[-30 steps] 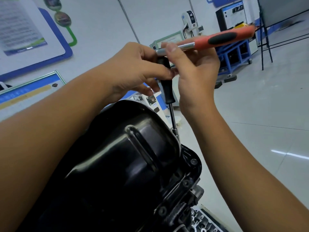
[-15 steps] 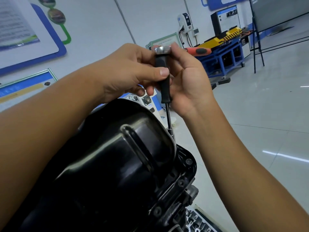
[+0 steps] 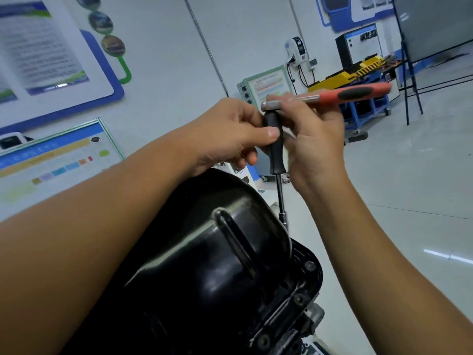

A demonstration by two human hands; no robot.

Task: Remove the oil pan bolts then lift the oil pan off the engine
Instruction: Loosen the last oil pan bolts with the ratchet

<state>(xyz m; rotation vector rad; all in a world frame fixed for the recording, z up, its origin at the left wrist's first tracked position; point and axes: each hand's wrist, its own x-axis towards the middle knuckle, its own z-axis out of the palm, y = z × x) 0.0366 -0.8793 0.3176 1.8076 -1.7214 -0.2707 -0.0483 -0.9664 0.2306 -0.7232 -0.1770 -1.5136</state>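
Left hand (image 3: 230, 131) grips the black extension handle (image 3: 275, 144), thumb pressed across it; right hand (image 3: 311, 139) holds the ratchet (image 3: 332, 96) at its head, orange grip pointing right. Below, the socket (image 3: 283, 216) meets the black oil pan (image 3: 204, 265) flange at its far edge

The socket (image 3: 284, 218) at the foot of the extension bar (image 3: 281, 194) drops behind the far rim of the oil pan (image 3: 217, 265), so the bolt beneath it cannot be seen. The pan's near and left parts are covered by the left forearm and cut by the bottom edge. The ratchet (image 3: 332, 96) head is partly covered by the right hand's fingers (image 3: 294, 108). The wall poster (image 3: 46, 47) at far left is too blurred to read and cut by the frame. The engine (image 3: 313, 313) shows only as a sliver at the bottom.
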